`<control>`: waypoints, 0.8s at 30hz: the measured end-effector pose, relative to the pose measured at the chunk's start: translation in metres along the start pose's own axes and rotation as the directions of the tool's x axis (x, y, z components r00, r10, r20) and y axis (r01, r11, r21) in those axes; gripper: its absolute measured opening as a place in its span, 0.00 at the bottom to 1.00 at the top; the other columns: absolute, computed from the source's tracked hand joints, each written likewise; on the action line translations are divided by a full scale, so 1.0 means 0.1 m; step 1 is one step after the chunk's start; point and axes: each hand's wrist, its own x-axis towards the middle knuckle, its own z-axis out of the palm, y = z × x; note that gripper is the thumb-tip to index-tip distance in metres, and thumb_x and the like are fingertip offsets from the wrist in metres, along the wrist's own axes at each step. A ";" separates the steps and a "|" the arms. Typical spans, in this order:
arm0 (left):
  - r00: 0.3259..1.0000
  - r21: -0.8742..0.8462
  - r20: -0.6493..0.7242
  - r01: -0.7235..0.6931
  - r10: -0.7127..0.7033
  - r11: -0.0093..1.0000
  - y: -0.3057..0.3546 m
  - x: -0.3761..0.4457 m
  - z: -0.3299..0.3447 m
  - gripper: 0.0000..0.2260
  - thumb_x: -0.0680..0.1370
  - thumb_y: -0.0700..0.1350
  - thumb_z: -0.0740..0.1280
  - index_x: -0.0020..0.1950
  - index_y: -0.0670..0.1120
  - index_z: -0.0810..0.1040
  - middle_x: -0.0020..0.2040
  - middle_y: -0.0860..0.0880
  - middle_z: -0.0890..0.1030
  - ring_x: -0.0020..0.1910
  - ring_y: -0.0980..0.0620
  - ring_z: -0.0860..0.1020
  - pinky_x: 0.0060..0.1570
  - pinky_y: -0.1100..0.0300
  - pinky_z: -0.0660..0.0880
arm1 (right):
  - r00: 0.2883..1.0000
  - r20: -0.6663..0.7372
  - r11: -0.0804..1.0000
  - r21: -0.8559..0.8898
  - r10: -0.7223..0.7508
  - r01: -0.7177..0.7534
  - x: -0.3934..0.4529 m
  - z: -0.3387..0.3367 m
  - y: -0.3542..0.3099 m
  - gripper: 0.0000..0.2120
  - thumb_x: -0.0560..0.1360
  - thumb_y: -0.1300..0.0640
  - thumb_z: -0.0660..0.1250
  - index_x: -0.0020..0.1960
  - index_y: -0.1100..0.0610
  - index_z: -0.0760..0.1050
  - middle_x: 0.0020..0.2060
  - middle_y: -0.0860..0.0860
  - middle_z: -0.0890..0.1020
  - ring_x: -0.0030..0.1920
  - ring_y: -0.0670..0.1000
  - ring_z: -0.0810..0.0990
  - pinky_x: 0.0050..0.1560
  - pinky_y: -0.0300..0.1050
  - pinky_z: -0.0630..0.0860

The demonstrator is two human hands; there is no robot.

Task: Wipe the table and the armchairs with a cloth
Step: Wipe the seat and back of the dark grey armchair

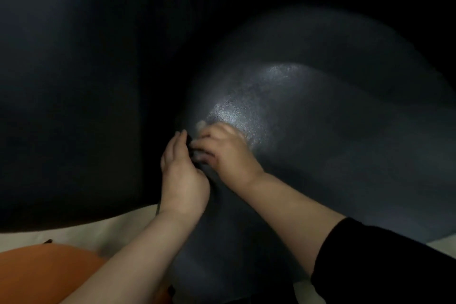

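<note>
Forearms reach in from the bottom edge and we bring both hands together near the middle of the head view, at the dark gap where two parts of a black leather armchair (308, 116) meet. Our left hand (181, 175) stands on edge, wrist bent, palm turned toward the right hand, its fingers pointing up into the crease. Our right hand (225, 149) comes in from the right on a bare forearm, with a black sleeve (385, 261) pushed up near the elbow, and lies knuckles up on the rounded, shiny cushion. To the left a large flat black panel (69, 81) of upholstery fills the view, and the crease beside it is too dark for us to see into. Below it runs a pale floor (81, 229), and something orange (44, 271) sits in the bottom left corner. The right fingers are curled down and hold a pale cloth (200, 125), a bit of which pokes out above the knuckles, pressed against the cushion. The left fingers are nearly straight and close together, their tips touching the dark seam; we cannot tell whether they grip anything.
</note>
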 end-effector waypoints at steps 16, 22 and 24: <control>0.992 0.105 0.075 -0.109 0.102 0.988 0.15 -0.29 0.15 0.28 0.74 0.30 0.59 0.73 0.46 0.66 0.75 0.49 0.59 0.72 0.51 0.56 0.67 0.72 0.47 | 0.826 -0.452 0.926 -0.001 0.337 -0.378 -0.72 -0.69 0.60 0.08 0.69 0.63 0.73 0.48 0.59 0.82 0.50 0.55 0.81 0.55 0.59 0.75 0.60 0.39 0.63; 0.983 0.139 0.109 -0.161 0.147 0.977 0.23 -0.38 0.28 0.28 0.73 0.30 0.60 0.73 0.46 0.65 0.75 0.47 0.60 0.72 0.49 0.56 0.64 0.76 0.44 | 0.960 -0.226 0.985 -0.007 0.167 -0.173 -0.90 -0.54 0.48 0.09 0.69 0.59 0.75 0.48 0.58 0.83 0.50 0.52 0.82 0.56 0.59 0.76 0.58 0.56 0.71; 0.981 0.146 0.121 -0.166 0.149 0.975 0.24 -0.40 0.32 0.28 0.73 0.31 0.60 0.73 0.46 0.65 0.75 0.47 0.60 0.72 0.49 0.56 0.66 0.73 0.45 | 0.967 -0.217 0.986 -0.065 0.135 -0.153 -0.98 -0.75 0.66 0.08 0.69 0.59 0.74 0.48 0.59 0.83 0.50 0.53 0.82 0.55 0.60 0.77 0.59 0.54 0.71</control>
